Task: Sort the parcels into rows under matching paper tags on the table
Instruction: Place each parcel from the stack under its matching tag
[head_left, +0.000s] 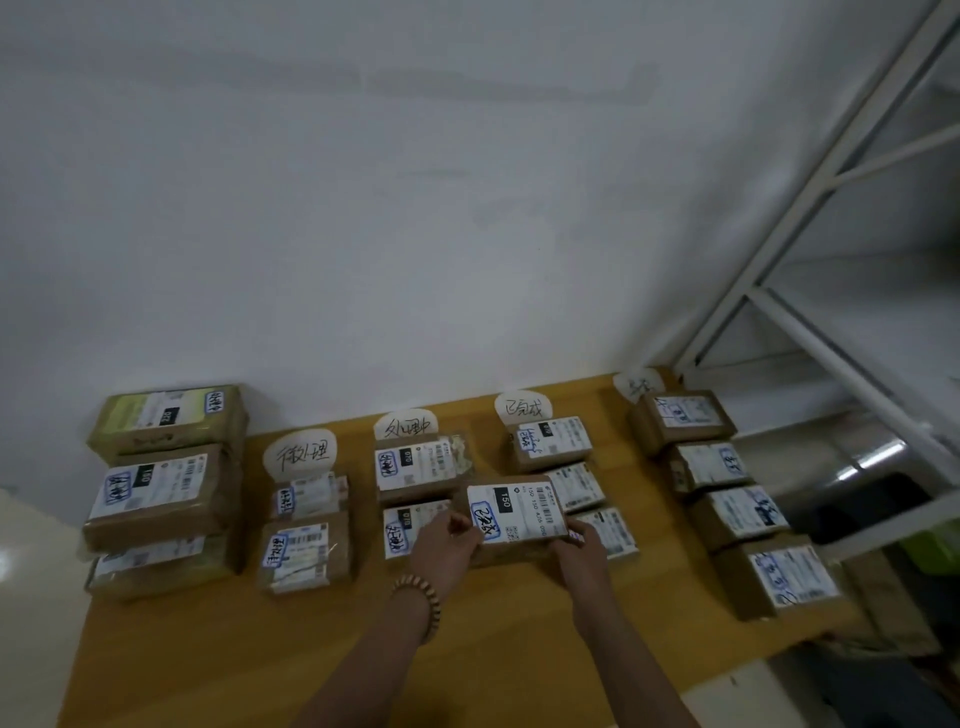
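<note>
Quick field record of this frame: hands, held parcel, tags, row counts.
held parcel: brown, label marked 150
left hand: grips its near-left edge
right hand: grips its near-right edge
paper tags: four, along wall side of table
rows under tags, left to right: 2, 2, 3, 4 parcels
far-left parcels: three, no tag visible

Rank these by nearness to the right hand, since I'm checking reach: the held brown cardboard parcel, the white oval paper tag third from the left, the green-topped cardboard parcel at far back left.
1. The brown cardboard parcel: gripped by the right hand, centre front.
2. The white oval paper tag: farther back, heading its row.
3. The green-topped cardboard parcel: far left, at the back.
</note>
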